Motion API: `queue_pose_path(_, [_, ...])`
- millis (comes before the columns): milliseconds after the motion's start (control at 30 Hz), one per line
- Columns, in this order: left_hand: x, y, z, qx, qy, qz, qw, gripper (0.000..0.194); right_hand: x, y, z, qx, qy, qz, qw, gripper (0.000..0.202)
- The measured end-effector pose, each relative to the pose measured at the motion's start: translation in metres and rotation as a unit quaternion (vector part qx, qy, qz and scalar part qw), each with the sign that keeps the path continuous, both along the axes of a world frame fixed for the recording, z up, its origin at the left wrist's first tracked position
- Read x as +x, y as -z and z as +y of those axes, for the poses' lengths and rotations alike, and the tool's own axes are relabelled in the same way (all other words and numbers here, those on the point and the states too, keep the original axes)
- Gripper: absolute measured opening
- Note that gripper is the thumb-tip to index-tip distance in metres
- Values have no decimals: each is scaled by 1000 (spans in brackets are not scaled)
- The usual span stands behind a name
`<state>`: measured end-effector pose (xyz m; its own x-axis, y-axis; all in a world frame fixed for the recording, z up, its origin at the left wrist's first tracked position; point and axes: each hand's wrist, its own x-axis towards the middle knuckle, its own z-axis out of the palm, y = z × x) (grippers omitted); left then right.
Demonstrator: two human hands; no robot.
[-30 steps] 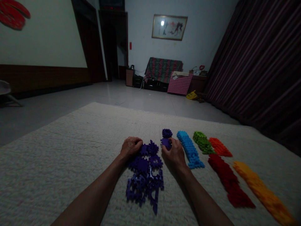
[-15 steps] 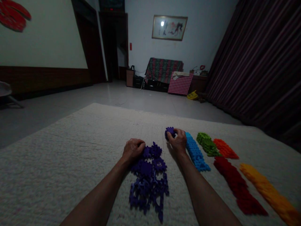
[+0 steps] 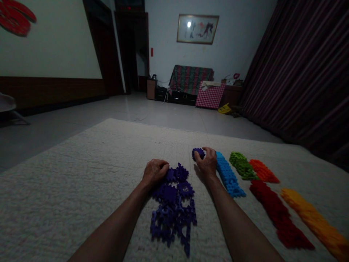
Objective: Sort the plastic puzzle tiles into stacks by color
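A heap of purple toothed interlocking building pieces (image 3: 169, 195) lies in front of me, some square, some with openings. My left hand (image 3: 156, 170) is closed at the heap's far left corner, its fingertips hidden against the pieces. Beyond the heap and to its right, my right hand (image 3: 206, 163) has its thumb on a small purple toothed piece (image 3: 197, 153) set apart from the rest, with the fingers curved around its right side. Whether several pieces are stacked there I cannot tell.
Right of my right hand lie rows of similar pieces: blue (image 3: 229, 176), green (image 3: 242, 166), orange (image 3: 263, 171), dark red (image 3: 278, 214) and yellow (image 3: 313, 220). All rest on a pale quilted mat (image 3: 89, 163). A covered sofa (image 3: 192, 79) and curtain (image 3: 286, 72) stand farther off.
My right index finger has lifted slightly from the small purple piece, which shows flatter from above. My left hand is nearly still. The whole view has shifted a little.
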<state>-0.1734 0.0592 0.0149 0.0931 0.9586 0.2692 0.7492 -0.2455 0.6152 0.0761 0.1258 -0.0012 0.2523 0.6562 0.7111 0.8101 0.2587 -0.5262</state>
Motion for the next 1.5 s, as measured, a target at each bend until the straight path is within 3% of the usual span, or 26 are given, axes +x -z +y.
queue_pose_path(100, [0,1,1,1,6,-11,1000,29,-6,-9,-7,29,-22,2,999,31])
queue_pose_path(200, [0,2,1,1,6,-18,1000,29,-17,-16,-18,21,-105,-1,994,28])
queue_pose_path(367, [0,2,0,2,-5,-33,999,28,-34,-21,-34,-149,-302,-7,941,25])
queue_pose_path(500, [1,2,0,2,-40,-42,998,27,-29,-28,-33,-262,-373,-13,890,32])
queue_pose_path(600, [2,3,1,4,-79,-44,996,29,-25,-33,-32,-294,-385,-44,874,52])
queue_pose_path(700, [2,3,3,8,-102,-62,993,30,-30,-35,-35,-280,-377,-92,878,62])
queue_pose_path(867, [1,3,4,10,-104,-96,990,30,-52,-32,-42,-197,-403,-166,878,57])
queue_pose_path(1133, [-1,3,5,-12,-104,-131,986,35,-73,-32,-56,-178,-358,-253,881,36])
queue_pose_path(1500, [-2,1,7,-10,-121,-163,979,39,-74,-35,-57,-138,-387,-218,885,32])
